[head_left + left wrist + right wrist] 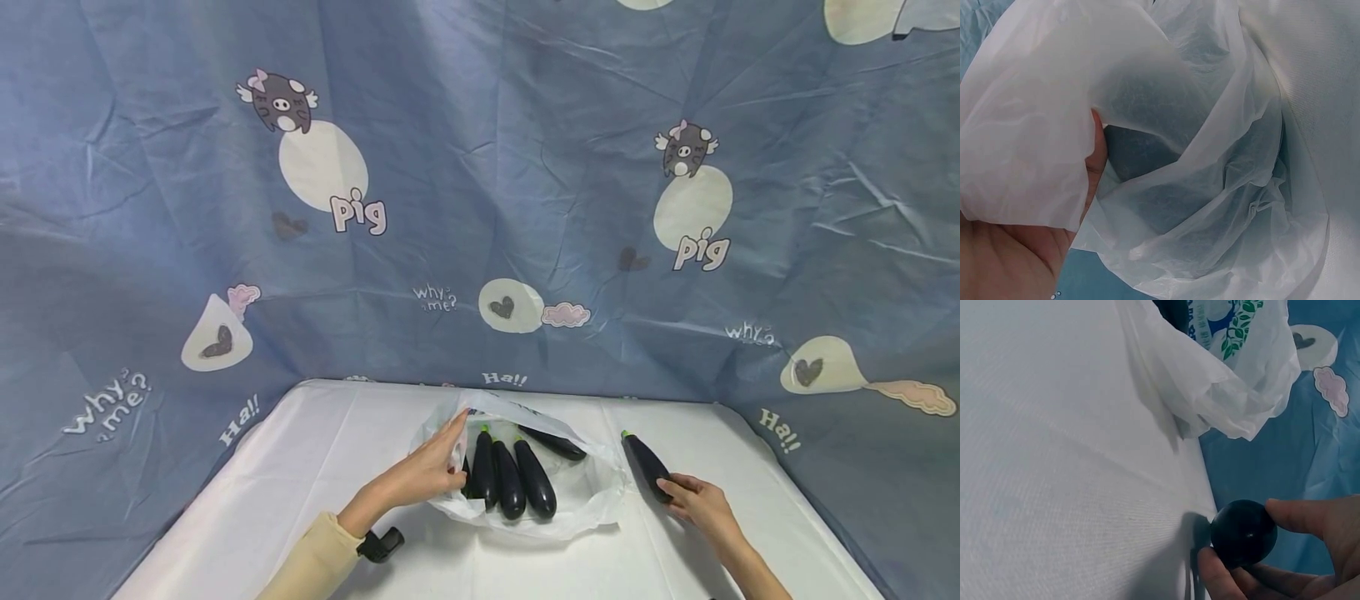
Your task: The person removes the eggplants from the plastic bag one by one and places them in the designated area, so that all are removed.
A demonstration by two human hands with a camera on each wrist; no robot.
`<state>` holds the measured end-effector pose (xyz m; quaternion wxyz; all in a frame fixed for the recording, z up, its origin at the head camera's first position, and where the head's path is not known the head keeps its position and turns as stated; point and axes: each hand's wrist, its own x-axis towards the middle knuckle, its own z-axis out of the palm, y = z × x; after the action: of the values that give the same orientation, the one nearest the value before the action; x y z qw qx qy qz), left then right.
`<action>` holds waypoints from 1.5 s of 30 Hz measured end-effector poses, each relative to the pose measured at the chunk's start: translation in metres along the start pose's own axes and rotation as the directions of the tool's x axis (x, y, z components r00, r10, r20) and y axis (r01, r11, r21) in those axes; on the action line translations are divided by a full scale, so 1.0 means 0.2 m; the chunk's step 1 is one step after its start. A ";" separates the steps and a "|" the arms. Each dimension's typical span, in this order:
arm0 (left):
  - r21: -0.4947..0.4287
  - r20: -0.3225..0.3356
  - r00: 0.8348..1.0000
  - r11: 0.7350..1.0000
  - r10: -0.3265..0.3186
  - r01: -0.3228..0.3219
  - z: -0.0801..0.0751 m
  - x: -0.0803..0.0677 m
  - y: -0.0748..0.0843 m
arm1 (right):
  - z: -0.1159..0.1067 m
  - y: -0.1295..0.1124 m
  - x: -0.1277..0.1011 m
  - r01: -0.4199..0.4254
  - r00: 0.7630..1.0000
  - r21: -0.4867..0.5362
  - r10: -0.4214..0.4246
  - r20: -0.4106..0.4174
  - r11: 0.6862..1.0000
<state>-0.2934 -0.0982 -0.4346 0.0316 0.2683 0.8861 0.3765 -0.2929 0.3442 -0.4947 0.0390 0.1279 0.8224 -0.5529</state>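
A white plastic bag (pixel 592 492) lies open on the white table (pixel 300 467), with four dark eggplants (pixel 510 479) inside. The left hand (pixel 431 471) pinches the bag's rim. The right hand (pixel 693 498) grips the lone glossy eggplant (pixel 645 462), which lies just right of the bag.

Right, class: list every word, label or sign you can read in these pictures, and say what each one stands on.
"pig": twice on the blue cloth backdrop, under the pale circles.
"why? me?": on the same backdrop, three times; the right one is partly unclear.
"Ha!!": along the backdrop's lower edge, three times.
Print on the plastic bag: blue marks and green leaves, too blurred to read.
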 end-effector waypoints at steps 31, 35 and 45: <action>0.028 -0.006 0.999 0.999 0.039 -0.039 0.01 0.00 0.01 | 0.00 0.04 0.02 -0.064 0.994 -0.151 0.049 -0.097 0.986; 0.030 -0.007 0.999 0.999 0.041 -0.041 0.01 0.00 0.01 | 0.00 0.04 0.02 -0.055 0.994 -0.154 0.039 -0.102 0.987; 0.032 -0.001 0.999 0.999 0.036 -0.036 0.01 0.00 0.01 | 0.00 0.04 0.02 -0.064 0.992 -0.141 0.047 -0.121 0.988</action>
<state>-0.2913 -0.0954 -0.4352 0.0197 0.2843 0.8871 0.3632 -0.2945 0.3481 -0.5027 0.0152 0.1801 0.8572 -0.4822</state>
